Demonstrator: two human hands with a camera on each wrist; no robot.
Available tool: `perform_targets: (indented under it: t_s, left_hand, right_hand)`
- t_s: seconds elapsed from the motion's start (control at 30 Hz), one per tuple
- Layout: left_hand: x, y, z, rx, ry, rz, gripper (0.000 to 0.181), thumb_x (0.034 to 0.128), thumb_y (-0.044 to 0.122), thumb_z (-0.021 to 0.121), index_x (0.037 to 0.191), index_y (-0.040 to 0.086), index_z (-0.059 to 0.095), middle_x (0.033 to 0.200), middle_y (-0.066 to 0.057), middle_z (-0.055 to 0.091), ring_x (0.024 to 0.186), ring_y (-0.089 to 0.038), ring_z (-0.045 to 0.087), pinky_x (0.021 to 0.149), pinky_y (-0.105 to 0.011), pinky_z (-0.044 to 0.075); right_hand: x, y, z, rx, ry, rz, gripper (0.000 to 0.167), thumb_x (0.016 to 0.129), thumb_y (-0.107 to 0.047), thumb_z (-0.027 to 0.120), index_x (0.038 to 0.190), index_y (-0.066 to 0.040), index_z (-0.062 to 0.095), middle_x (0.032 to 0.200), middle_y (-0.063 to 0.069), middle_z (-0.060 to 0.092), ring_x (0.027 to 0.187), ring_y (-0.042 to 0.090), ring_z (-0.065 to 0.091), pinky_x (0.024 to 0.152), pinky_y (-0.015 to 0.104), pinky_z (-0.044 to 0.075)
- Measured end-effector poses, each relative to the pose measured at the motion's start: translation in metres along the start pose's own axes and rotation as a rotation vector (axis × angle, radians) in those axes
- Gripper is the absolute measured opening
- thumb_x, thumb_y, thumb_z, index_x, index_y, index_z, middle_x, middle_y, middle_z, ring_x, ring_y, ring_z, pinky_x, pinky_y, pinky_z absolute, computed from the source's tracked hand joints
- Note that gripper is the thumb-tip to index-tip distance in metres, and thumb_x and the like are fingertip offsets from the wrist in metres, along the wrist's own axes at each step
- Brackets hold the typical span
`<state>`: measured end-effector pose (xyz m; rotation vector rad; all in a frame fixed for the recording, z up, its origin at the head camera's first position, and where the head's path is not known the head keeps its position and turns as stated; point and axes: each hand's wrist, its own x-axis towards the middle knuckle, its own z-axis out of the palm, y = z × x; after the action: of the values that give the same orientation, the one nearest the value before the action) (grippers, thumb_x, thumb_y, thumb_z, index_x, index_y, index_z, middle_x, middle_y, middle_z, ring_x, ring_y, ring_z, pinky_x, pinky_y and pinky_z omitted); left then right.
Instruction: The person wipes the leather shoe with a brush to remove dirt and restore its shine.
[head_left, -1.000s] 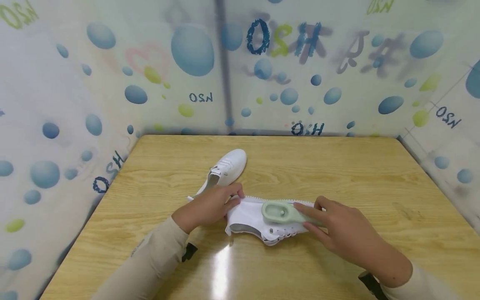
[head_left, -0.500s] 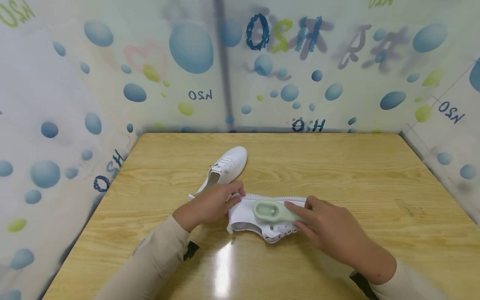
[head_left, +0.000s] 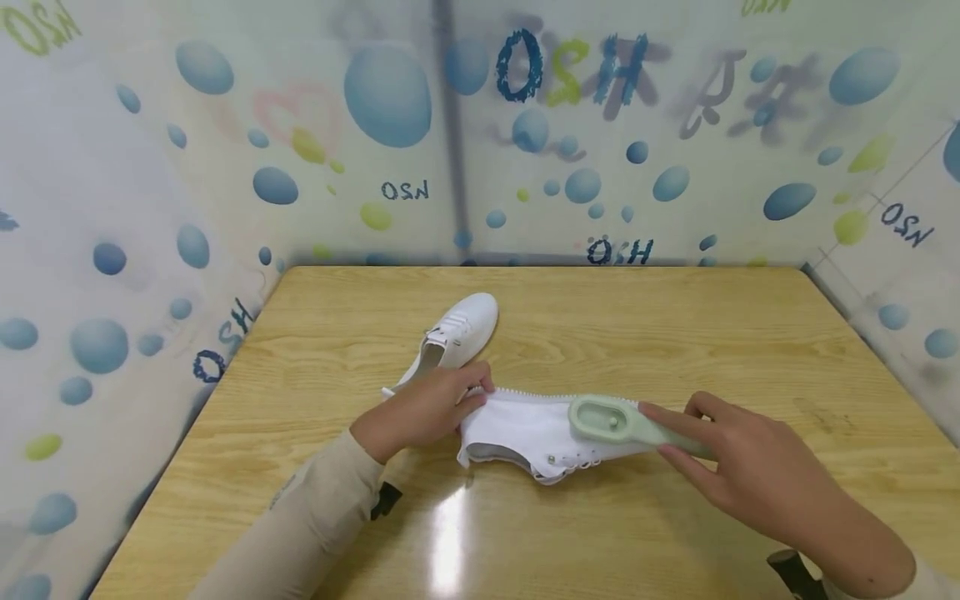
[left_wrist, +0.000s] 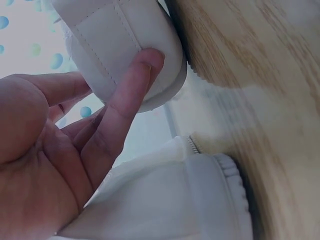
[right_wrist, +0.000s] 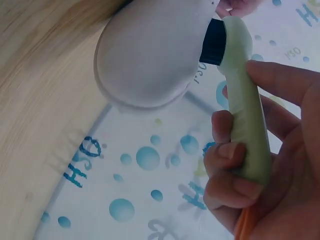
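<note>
A white lace-up shoe (head_left: 517, 421) lies on its side, its opening toward the person. My left hand (head_left: 423, 410) pinches its heel, as the left wrist view shows with fingers on the stitched heel (left_wrist: 107, 42). My right hand (head_left: 772, 475) grips the handle of a pale green brush (head_left: 603, 418) lying over the shoe's upper, near the toe half. In the right wrist view the dark bristles (right_wrist: 214, 42) touch the shoe's side, and fingers wrap the green handle (right_wrist: 247, 115).
A second white shoe (head_left: 468, 325) stands upright behind my left hand, toe pointing away to the right. The wooden table (head_left: 637, 333) meets a wall (head_left: 300, 100) printed with bubbles and letters at its back edge.
The brush in my right hand first moved left along the shoe, then right to the toe half. My left hand keeps its hold on the heel.
</note>
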<state>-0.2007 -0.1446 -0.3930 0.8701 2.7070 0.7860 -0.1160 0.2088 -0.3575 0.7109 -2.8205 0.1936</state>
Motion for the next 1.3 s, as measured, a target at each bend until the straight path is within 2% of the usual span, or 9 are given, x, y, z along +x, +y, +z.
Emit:
perform_targets:
  t_s: [0.23,0.47,0.6,0.7,1.07,1.3]
  left_hand:
    - [0.003,0.001,0.000,0.034,0.008,-0.009,0.006,0.1021,0.014,0.057,0.107,0.017,0.058,0.086,-0.001,0.067,0.060,-0.005,0.057,0.057,-0.022,0.049]
    - [0.003,0.003,0.000,0.022,-0.004,-0.014,0.006,0.1023,0.014,0.057,0.107,0.017,0.058,0.088,-0.003,0.068,0.060,-0.005,0.059,0.056,-0.022,0.050]
    - [0.004,0.003,0.000,0.017,-0.001,-0.012,0.006,0.1020,0.014,0.057,0.107,0.017,0.058,0.088,-0.003,0.068,0.061,-0.005,0.059,0.056,-0.022,0.050]
    - [0.004,0.003,0.001,0.004,-0.008,-0.013,0.006,0.1020,0.014,0.057,0.107,0.017,0.058,0.090,-0.003,0.069,0.062,-0.006,0.060,0.056,-0.021,0.051]
    - [0.001,0.004,0.002,-0.010,-0.017,-0.029,0.006,0.1024,0.014,0.057,0.108,0.017,0.059,0.089,-0.002,0.068,0.061,-0.007,0.061,0.057,-0.023,0.051]
    - [0.001,0.000,0.001,0.002,-0.005,-0.039,0.007,0.1023,0.015,0.057,0.108,0.019,0.058,0.086,0.000,0.066,0.059,-0.006,0.059,0.057,-0.023,0.050]
  right_hand:
    - [0.014,-0.013,0.012,0.062,0.020,-0.074,0.047,0.082,-0.029,0.082,0.127,-0.033,0.069,0.087,-0.011,0.053,0.058,-0.004,0.031,0.049,0.018,0.030]
    - [0.032,-0.036,0.024,0.079,-0.085,-0.074,0.044,0.089,-0.036,0.074,0.132,-0.034,0.065,0.090,-0.008,0.055,0.060,-0.001,0.035,0.050,0.019,0.031]
    - [0.036,-0.043,0.027,0.058,-0.096,-0.076,0.044,0.090,-0.036,0.074,0.133,-0.035,0.064,0.089,-0.007,0.055,0.060,0.000,0.036,0.049,0.019,0.031]
    - [0.034,-0.042,0.026,0.045,-0.093,-0.068,0.044,0.090,-0.036,0.074,0.132,-0.034,0.065,0.089,-0.007,0.056,0.060,0.000,0.036,0.049,0.019,0.031]
    - [0.009,-0.015,0.008,0.016,-0.084,0.048,0.044,0.087,-0.037,0.076,0.129,-0.038,0.066,0.088,-0.010,0.056,0.058,-0.001,0.035,0.049,0.021,0.030]
    - [0.013,-0.018,0.009,0.047,-0.065,0.005,0.045,0.085,-0.035,0.078,0.129,-0.037,0.067,0.089,-0.009,0.057,0.057,-0.002,0.034,0.050,0.019,0.031]
